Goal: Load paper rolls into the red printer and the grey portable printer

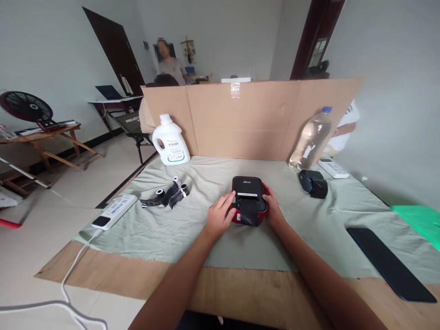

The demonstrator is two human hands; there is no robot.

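Observation:
A small label printer (248, 187) with a black lid and a red lower body rests on the green cloth in front of me. From its slot a strip of black film (249, 214) hangs down over the front. My left hand (220, 214) presses against the printer's left side, fingers on its upper edge. Around the right side curls my right hand (273, 208), thumb near the top edge. Between them the two hands hold the printer from both sides. The undersides of my fingers are hidden.
Left lie several black film rolls (167, 194) and a white power strip (115, 211). A white jug (170, 143) and a clear bottle (310, 139) stand before a cardboard screen (240, 121). Right are a black device (312, 183) and a dark flat slab (390, 263). Behind stands a person (171, 66).

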